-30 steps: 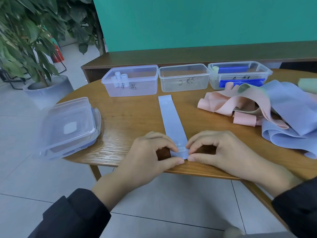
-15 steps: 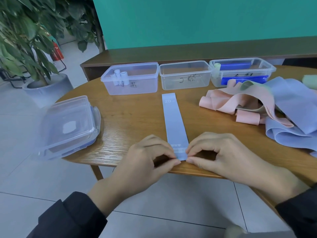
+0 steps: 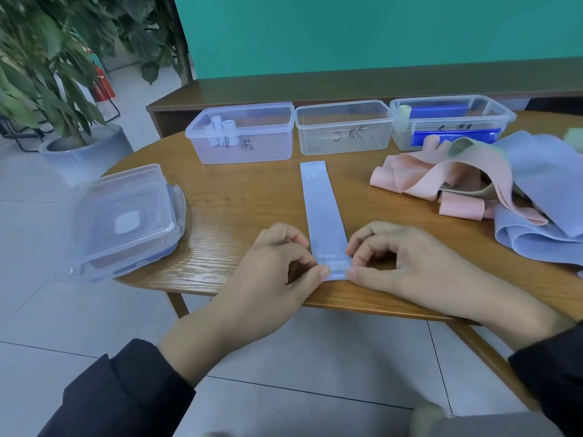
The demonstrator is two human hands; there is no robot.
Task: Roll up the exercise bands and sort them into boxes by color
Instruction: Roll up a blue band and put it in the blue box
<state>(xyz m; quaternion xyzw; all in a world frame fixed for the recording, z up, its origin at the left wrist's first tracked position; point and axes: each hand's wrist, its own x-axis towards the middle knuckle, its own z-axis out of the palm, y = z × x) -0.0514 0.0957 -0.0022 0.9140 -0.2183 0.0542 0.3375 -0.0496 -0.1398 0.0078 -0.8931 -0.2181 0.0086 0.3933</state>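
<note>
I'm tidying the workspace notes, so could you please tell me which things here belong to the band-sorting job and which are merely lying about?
Part of the job:
- flat blue band, pinched at its near end by the left hand and right hand
- three open boxes
- pile of loose bands

Lying about:
- stacked lidded containers
- potted plant
- table

Your two hands are bare, the left hand (image 3: pixel 277 272) and the right hand (image 3: pixel 407 266) alike, with no gloves, rings or watch showing on them. Your fingernails are short and plain, without polish. You wear a dark, near-black long-sleeved top: the left sleeve (image 3: pixel 126 392) ends in a soft, slightly bunched cuff just behind the wrist, and the right sleeve (image 3: pixel 552 373) shows only as a dark cuff at the lower right edge of the view.
</note>
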